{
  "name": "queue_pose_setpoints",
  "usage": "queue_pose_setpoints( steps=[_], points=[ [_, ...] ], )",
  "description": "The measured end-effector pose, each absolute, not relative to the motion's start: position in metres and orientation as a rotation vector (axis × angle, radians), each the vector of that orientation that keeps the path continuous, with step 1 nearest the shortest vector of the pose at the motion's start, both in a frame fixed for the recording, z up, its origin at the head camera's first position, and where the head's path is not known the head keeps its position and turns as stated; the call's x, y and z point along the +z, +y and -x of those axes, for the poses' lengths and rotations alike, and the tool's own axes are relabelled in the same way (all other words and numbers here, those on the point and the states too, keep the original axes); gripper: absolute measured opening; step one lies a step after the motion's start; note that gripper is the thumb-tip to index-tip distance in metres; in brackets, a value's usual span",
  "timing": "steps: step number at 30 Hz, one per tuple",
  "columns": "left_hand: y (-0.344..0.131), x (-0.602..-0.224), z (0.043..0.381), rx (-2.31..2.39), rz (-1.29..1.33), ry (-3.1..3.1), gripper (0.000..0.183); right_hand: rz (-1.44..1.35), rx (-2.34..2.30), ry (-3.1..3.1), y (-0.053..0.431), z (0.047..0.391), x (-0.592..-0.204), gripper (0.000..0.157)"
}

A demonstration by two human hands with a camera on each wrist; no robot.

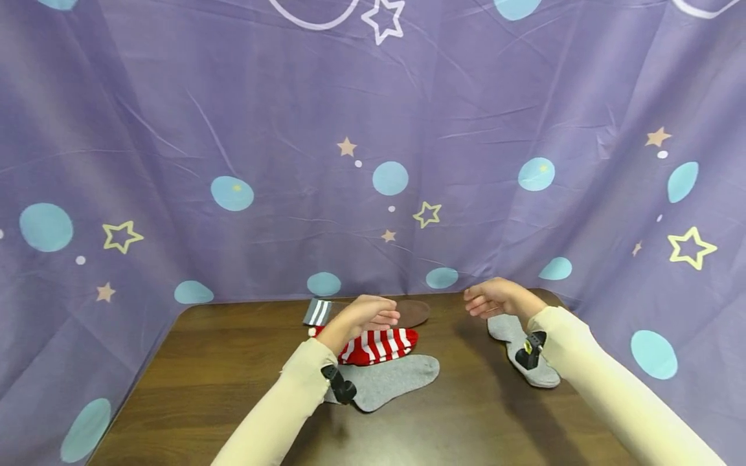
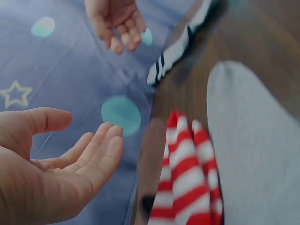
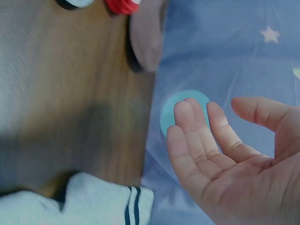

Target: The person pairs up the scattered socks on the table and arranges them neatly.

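Observation:
My left hand hovers over the left group of socks, palm inward, with relaxed fingers and nothing in them. Below it lies a red-and-white striped sock, and nearer me a plain grey sock. Behind them is a brown sock with a white-striped grey cuff, partly covered by the hand. My right hand, also holding nothing, is raised near a light grey sock on the right; the right wrist view shows dark stripes on this sock. The two palms face each other, well apart.
The socks lie on a dark brown wooden table. A purple curtain with stars and blue spots hangs behind the table and along both sides. A black wrist camera is strapped over the left sleeve, another over the right.

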State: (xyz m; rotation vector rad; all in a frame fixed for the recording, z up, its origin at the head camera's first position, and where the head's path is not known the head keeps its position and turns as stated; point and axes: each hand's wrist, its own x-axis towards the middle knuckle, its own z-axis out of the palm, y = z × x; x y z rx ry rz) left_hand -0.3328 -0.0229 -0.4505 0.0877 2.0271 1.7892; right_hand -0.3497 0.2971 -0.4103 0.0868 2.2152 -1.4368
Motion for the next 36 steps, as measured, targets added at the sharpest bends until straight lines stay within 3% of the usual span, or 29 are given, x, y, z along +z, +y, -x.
queue_pose_setpoints(
  steps=[4, 11, 17, 23, 30, 36],
  points=[
    [0.001, -0.452, 0.335, 1.838, -0.091, 1.909, 0.041, -0.105, -1.514, 2.168, 0.311, 0.353, -0.397, 0.016],
    [0.041, -0.465, 0.338, 1.967, -0.064, 1.645, 0.045, -0.084, -1.575, 2.082, 0.336, 0.359, -0.383, 0.031],
    [0.075, -0.479, 0.338, 2.048, -0.011, 1.437, 0.043, -0.128, -1.57, 2.067, 0.358, 0.366, -0.384, 0.031],
    [0.108, -0.494, 0.335, 2.043, 0.058, 1.342, 0.052, -0.175, -1.576, 2.09, 0.381, 0.367, -0.392, 0.043],
    [0.145, -0.503, 0.33, 2.111, 0.142, 1.269, 0.057, -0.231, -1.525, 2.107, 0.403, 0.365, -0.412, 0.032],
    [0.169, -0.513, 0.328, 2.148, 0.191, 1.242, 0.057, -0.314, -1.47, 2.143, 0.412, 0.359, -0.435, 0.057]
  ],
)
